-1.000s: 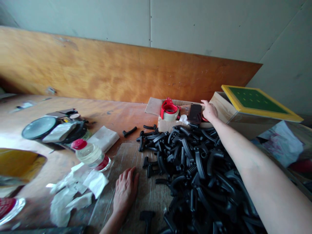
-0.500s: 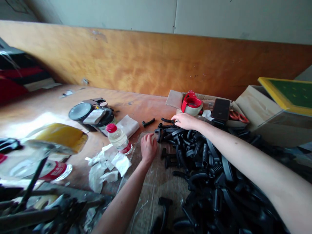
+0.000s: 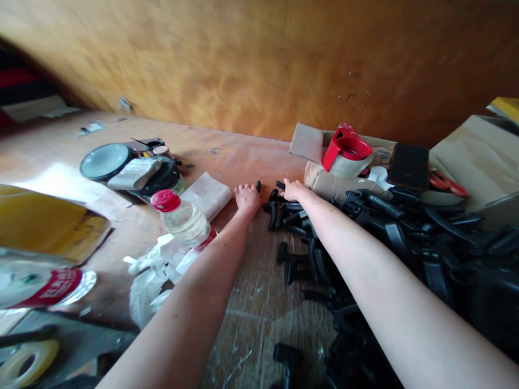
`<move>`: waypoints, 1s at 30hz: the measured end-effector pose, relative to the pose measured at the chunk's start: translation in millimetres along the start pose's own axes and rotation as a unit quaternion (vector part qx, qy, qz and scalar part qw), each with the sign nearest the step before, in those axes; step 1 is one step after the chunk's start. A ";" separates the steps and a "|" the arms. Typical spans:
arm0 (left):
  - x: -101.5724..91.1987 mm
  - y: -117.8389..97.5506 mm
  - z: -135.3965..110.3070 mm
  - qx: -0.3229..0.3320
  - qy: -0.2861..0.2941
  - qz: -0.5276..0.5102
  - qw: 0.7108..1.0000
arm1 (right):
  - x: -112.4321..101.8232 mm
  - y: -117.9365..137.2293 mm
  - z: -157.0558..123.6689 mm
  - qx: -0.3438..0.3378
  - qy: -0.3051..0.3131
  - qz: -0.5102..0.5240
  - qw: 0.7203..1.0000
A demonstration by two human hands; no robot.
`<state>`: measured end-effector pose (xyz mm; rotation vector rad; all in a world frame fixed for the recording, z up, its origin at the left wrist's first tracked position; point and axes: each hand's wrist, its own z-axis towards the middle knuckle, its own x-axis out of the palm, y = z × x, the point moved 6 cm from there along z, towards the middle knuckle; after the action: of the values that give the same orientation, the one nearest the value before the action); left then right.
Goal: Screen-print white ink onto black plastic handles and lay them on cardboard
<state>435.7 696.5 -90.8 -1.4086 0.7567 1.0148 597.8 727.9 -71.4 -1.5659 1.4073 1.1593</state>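
Note:
My left hand [image 3: 248, 198] reaches to the far part of the table, its fingers closed over a small black curved part [image 3: 258, 186] whose end sticks out beside the fingers. A hand's width to the right, my right hand [image 3: 295, 190] has its fingers bent round another black part [image 3: 280, 185], the tip of which shows at the fingertips. Below my right hand and forearm spreads a heap of black handle-like parts [image 3: 314, 259], some with ribbed, spring-like sections. Both held parts are mostly hidden by the fingers.
Left of my left arm stand a red-capped bottle [image 3: 186, 221], crumpled tissues [image 3: 152, 275], a folded white paper [image 3: 205, 195] and round dark containers [image 3: 106, 161]. Behind the heap, a cardboard box [image 3: 307, 141] holds a red tape dispenser [image 3: 348, 151] and a phone [image 3: 408, 166]. A wooden board [image 3: 243, 70] rises behind.
My left hand has moved forward onto the black part that lay alone on the table. My right hand stays near its black part, and the view has tipped down and closer.

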 end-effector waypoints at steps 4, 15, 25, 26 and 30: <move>7.6 -13.6 -6.3 -0.008 0.049 -0.052 0.997 | -5.9 10.5 -9.2 -0.055 0.019 -0.044 0.997; -6.1 -27.3 -64.3 0.031 0.182 -0.187 0.965 | -9.3 21.8 -71.4 -0.156 0.060 -0.061 0.984; -50.5 -49.9 -180.3 0.079 0.225 -0.146 0.960 | -0.4 26.4 -193.9 -0.138 0.100 -0.017 0.985; -55.0 -47.5 -196.3 0.083 0.235 -0.140 0.958 | 3.6 30.0 -209.5 -0.145 0.112 -0.015 0.983; -70.9 -35.0 -272.2 0.107 0.319 -0.153 0.929 | 21.9 51.3 -284.8 -0.190 0.167 -0.022 0.967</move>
<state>477.8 423.2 -28.5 -1.6116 1.0371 0.2043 590.6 448.2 6.1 -2.1319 1.4060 1.2326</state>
